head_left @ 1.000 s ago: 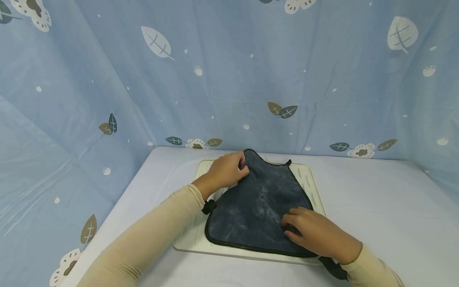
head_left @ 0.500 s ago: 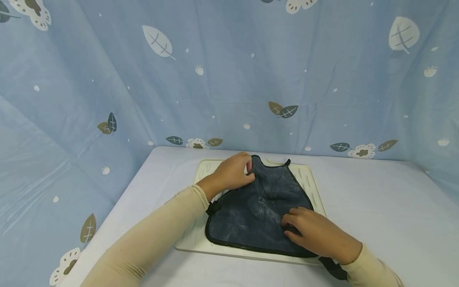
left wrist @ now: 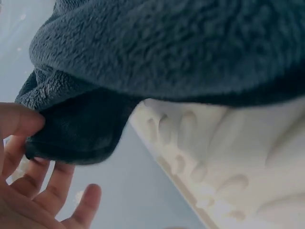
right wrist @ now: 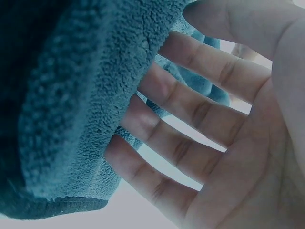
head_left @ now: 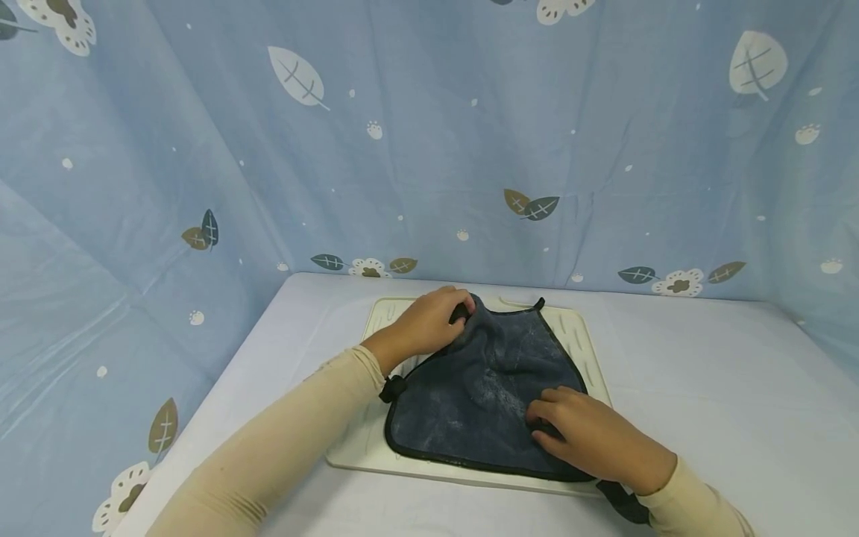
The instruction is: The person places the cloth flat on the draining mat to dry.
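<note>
A dark blue fleece cloth (head_left: 463,410) with black edging, tapered at its far end like a bib or pet coat, lies over a cream ribbed board (head_left: 577,332). My left hand (head_left: 424,322) pinches its far left corner between thumb and fingers. In the left wrist view the smooth dark underside (left wrist: 86,129) of that corner shows, with fleece folded above it. My right hand (head_left: 587,436) rests on the cloth's near right part. The right wrist view shows its fingers (right wrist: 174,143) nearly straight, tips against a fleece fold (right wrist: 95,119).
A black strap end (head_left: 392,388) sticks out at the cloth's left side, and another black strap (head_left: 624,501) lies by the right wrist. A small black tab (head_left: 540,304) rises at the far right corner. White cloth (head_left: 705,388) covers the table; a blue leaf-patterned curtain (head_left: 429,149) hangs behind.
My left hand moves right, then slightly back left, drawing the far left corner inward and lower, so the cloth wrinkles near it. My right hand stays put.
</note>
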A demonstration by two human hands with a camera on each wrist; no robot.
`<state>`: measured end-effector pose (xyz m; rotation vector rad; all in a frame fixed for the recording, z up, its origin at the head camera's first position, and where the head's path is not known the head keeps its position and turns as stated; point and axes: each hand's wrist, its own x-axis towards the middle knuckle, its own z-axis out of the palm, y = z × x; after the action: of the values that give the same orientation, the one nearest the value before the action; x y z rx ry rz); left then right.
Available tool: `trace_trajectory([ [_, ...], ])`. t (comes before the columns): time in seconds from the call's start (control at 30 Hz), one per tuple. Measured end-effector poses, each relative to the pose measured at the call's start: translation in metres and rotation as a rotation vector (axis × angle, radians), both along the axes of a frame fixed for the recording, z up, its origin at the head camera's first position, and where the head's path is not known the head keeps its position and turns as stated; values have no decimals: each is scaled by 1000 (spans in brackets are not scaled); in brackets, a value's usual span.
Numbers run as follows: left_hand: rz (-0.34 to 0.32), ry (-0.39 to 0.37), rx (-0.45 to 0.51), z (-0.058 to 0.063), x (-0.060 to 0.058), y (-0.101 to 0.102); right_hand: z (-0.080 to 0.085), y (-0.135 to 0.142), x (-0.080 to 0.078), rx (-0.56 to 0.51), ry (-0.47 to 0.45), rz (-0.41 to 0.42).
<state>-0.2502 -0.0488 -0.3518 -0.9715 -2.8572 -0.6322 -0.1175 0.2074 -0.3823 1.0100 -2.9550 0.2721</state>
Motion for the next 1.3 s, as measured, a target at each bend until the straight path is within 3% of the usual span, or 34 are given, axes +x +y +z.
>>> trace_trajectory([
  [0.4,0,66,53,30,-5,-11,0,-1,-1,4,18,-2],
  [0.57,-4,73,79,34,-5,-12,-1,0,-1,9,18,-5],
  [0.73,4,42,87,27,-7,-14,-2,0,-1,10,26,-4],
  [0.9,22,-61,27,13,-11,-19,-3,0,-1,9,26,-1],
  [1.13,131,-144,-35,-4,-16,-34,-2,0,-2,0,4,-5],
  [1.3,177,-157,-55,-11,-19,-44,-2,0,-2,-4,1,-3],
])
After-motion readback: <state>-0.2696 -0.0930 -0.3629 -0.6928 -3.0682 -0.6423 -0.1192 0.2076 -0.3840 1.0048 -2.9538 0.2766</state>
